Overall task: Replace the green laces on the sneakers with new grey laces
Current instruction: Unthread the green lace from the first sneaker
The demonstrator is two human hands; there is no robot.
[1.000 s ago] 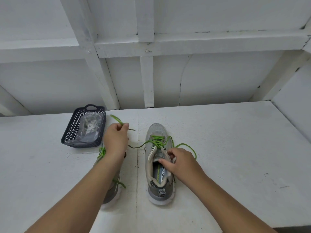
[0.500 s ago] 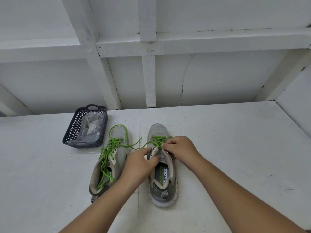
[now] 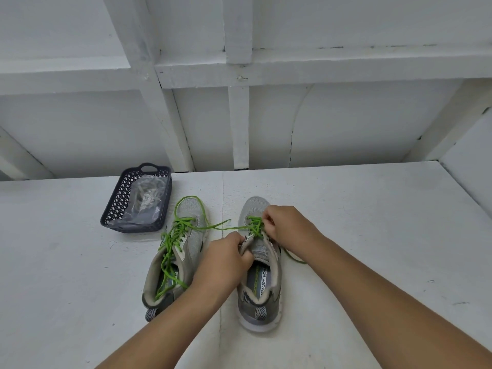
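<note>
Two grey sneakers stand side by side on the white table. The left sneaker (image 3: 191,243) has a loosened green lace (image 3: 170,251) trailing into its opening and looping over its toe. The right sneaker (image 3: 262,288) keeps its green lace (image 3: 254,227) threaded near the toe. My left hand (image 3: 226,262) grips the right sneaker's left collar edge beside the tongue. My right hand (image 3: 285,222) pinches the green lace at the upper eyelets. One lace end runs left across the gap, another lies on the table right of the shoe.
A dark blue plastic basket (image 3: 117,206) stands at the back left, holding a clear bag of grey laces (image 3: 147,201). A white wall with wooden beams rises behind the table (image 3: 372,235); a side wall closes the right.
My left hand let go of the lace end near the left sneaker and came over to grip the right sneaker's collar. My right hand moved forward from the tongue to the upper laces.
</note>
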